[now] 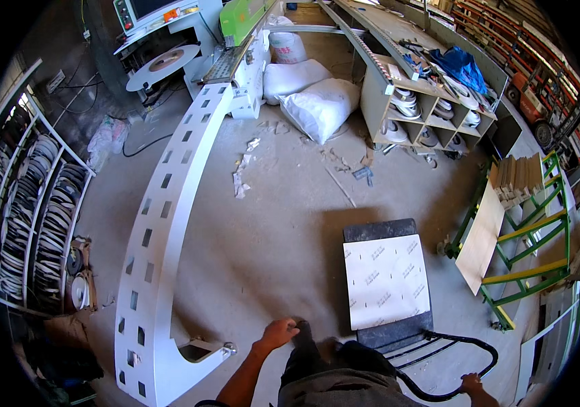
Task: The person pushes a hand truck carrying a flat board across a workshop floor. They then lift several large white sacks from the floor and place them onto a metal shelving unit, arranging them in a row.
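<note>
My right hand (470, 384) is wrapped round the black tubular handle (487, 351) of a flatbed cart (379, 231) on my right. A flat white panel or sheet (386, 281) with faint repeated printing lies on the cart's dark deck, leaving a strip of deck showing at both ends. My left hand (280, 334) hangs in front of my left leg with its fingers curled in, and I see nothing in it. Left of that hand runs the long white machine beam (171, 203) with its rows of rectangular slots.
Racks of edging rolls (29, 210) stand at left. White sacks (320, 105) slump ahead beside a cubbyhole shelf (409, 125). At right is a green and yellow frame (531, 271) bearing boards (517, 178). Scraps (241, 176) litter the concrete floor. A forklift (537, 108) stands far right.
</note>
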`<act>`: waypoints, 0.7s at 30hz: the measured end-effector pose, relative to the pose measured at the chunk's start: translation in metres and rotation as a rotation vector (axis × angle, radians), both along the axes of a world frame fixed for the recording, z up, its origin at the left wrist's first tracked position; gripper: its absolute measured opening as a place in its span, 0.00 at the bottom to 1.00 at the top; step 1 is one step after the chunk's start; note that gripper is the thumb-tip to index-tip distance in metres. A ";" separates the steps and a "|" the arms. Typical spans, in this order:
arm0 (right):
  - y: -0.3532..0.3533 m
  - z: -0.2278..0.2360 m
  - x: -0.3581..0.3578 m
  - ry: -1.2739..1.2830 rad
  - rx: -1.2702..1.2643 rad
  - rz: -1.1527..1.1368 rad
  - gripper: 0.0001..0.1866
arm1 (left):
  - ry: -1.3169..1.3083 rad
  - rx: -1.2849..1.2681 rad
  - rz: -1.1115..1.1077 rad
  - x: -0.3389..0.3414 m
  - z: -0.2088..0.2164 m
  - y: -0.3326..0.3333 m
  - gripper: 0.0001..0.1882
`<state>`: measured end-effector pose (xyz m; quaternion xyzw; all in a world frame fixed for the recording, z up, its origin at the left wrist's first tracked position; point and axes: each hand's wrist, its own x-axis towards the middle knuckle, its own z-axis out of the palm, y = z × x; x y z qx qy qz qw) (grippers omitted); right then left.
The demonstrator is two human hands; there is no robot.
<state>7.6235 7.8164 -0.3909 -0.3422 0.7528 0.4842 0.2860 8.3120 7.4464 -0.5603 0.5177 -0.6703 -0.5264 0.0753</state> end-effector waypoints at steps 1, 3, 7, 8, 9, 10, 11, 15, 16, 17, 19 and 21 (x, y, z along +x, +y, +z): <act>-0.010 0.001 0.014 0.002 -0.056 -0.102 0.36 | 0.011 0.001 0.045 0.009 0.003 -0.011 0.21; -0.027 -0.005 0.036 0.012 -0.080 -0.218 0.33 | 0.069 -0.028 0.114 0.018 -0.010 -0.035 0.21; -0.113 -0.059 0.103 -0.130 -0.079 -0.214 0.27 | 0.129 -0.094 0.129 0.019 -0.020 -0.086 0.21; -0.145 -0.067 0.130 -0.169 -0.171 -0.307 0.26 | 0.155 -0.089 0.150 0.019 -0.025 -0.095 0.22; -0.165 -0.089 0.133 -0.248 -0.159 -0.144 0.25 | 0.200 -0.085 0.170 0.015 -0.026 -0.110 0.22; -0.146 -0.142 0.089 -0.401 -0.040 0.153 0.24 | 0.249 -0.048 0.162 0.001 -0.030 -0.130 0.22; -0.197 -0.159 0.125 -0.491 -0.222 0.084 0.23 | 0.191 -0.064 0.177 0.011 -0.025 -0.146 0.22; -0.338 -0.200 0.161 -0.472 -0.421 -0.103 0.19 | 0.123 -0.023 0.175 0.015 -0.025 -0.231 0.23; -0.383 -0.198 0.173 -0.427 -0.474 -0.177 0.19 | 0.094 -0.018 0.187 0.021 -0.023 -0.253 0.23; -0.428 -0.193 0.183 -0.424 -0.531 -0.205 0.19 | 0.059 -0.039 0.191 0.027 -0.022 -0.280 0.24; -0.485 -0.196 0.173 -0.446 -0.618 -0.261 0.20 | 0.009 -0.056 0.178 0.029 -0.013 -0.333 0.26; -0.542 -0.208 0.159 -0.424 -0.634 -0.301 0.21 | -0.032 -0.028 0.178 0.038 0.006 -0.383 0.26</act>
